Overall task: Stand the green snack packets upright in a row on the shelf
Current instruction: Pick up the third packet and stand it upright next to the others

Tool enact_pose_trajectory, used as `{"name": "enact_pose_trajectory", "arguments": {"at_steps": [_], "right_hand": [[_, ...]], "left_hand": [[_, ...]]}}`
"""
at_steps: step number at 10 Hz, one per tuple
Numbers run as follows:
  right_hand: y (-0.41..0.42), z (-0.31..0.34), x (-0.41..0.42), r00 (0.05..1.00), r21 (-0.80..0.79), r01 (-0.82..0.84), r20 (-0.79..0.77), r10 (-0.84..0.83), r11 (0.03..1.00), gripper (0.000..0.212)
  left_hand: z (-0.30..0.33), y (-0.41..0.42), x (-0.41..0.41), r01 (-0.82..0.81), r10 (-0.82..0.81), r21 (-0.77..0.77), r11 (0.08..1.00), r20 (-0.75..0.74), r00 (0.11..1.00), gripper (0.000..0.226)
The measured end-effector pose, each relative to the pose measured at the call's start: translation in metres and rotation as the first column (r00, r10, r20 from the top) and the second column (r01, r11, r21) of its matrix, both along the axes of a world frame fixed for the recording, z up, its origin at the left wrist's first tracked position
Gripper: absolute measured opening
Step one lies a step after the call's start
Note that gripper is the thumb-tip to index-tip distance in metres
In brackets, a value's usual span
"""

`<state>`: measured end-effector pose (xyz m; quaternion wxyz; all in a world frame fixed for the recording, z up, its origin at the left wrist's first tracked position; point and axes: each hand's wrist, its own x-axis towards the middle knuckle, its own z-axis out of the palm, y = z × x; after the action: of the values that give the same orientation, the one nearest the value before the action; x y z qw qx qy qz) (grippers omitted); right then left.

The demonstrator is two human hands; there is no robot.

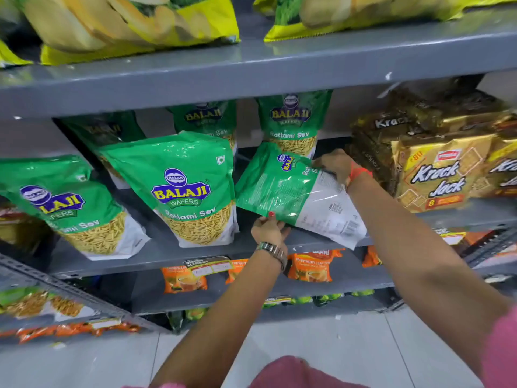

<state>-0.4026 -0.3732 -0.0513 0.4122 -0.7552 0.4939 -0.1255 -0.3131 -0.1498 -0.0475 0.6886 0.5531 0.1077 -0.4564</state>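
Observation:
Both of my hands hold one green Balaji snack packet point(291, 191), tilted with its back side toward me, over the right part of the grey shelf point(167, 256). My left hand point(270, 229) grips its lower edge. My right hand point(337, 165) grips its upper right side. Two green packets stand upright at the shelf front: one in the middle point(184, 189) and one at the left point(67, 205). Three more stand behind them, at the back left point(106, 133), back middle point(207, 119) and back right point(293, 121).
Gold Krack Jack biscuit packs point(436, 175) fill the shelf's right end, close to my right wrist. Yellow chip bags point(134, 21) lie on the shelf above. Orange packets point(310, 264) sit on the shelf below. White tiled floor point(335, 345) lies underneath.

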Motion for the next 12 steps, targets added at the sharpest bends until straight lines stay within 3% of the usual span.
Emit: {"name": "enact_pose_trajectory", "arguments": {"at_steps": [1, 2, 3, 5, 6, 8, 9, 10, 11, 12], "right_hand": [[0.036, 0.038, -0.023, 0.905, 0.2, 0.183, 0.347, -0.244, 0.963, 0.079], [0.075, 0.073, -0.033, 0.805, 0.238, 0.33, 0.435, -0.404, 0.913, 0.018], [0.089, 0.085, -0.044, 0.738, 0.233, 0.334, 0.538, -0.407, 0.913, 0.025], [0.076, 0.082, -0.048, 0.6, 0.285, 0.286, 0.691, -0.403, 0.915, 0.013], [0.072, 0.076, -0.046, 0.545, 0.346, 0.287, 0.708, -0.45, 0.893, 0.022], [0.044, 0.029, -0.031, 0.667, 0.285, 0.379, 0.575, -0.474, 0.88, 0.025], [0.025, 0.014, -0.028, 0.69, 0.289, 0.364, 0.554, -0.465, 0.885, 0.023], [0.046, 0.035, -0.033, 0.666, 0.32, 0.363, 0.567, -0.484, 0.875, 0.036], [0.054, 0.035, -0.041, 0.693, 0.363, 0.297, 0.555, -0.46, 0.883, 0.035], [0.068, 0.029, -0.048, 0.771, 0.373, 0.145, 0.538, -0.341, 0.916, 0.022]], "left_hand": [[0.013, -0.005, -0.001, -0.044, 0.051, -0.063, 0.997, 0.124, 0.991, 0.03], [0.028, -0.017, 0.004, -0.077, 0.088, -0.044, 0.996, 0.368, 0.926, 0.012], [0.045, -0.024, 0.008, -0.086, 0.099, -0.048, 0.995, 0.523, 0.846, 0.022], [0.082, -0.042, 0.015, -0.089, 0.143, -0.117, 0.989, 0.62, 0.771, 0.02], [0.087, -0.057, 0.026, -0.08, 0.183, -0.186, 0.979, 0.644, 0.743, 0.021], [0.065, -0.077, 0.049, -0.048, 0.117, -0.137, 0.989, 0.561, 0.819, 0.027], [0.068, -0.074, 0.05, -0.054, 0.138, -0.159, 0.986, 0.585, 0.799, 0.027], [0.071, -0.063, 0.035, -0.075, 0.135, -0.114, 0.991, 0.736, 0.664, 0.033], [0.063, -0.047, 0.006, 0.111, -0.09, 0.055, 0.992, 0.937, 0.338, 0.052], [0.058, -0.039, -0.018, 0.239, -0.244, 0.204, 0.949, 0.958, 0.15, 0.081]]}}
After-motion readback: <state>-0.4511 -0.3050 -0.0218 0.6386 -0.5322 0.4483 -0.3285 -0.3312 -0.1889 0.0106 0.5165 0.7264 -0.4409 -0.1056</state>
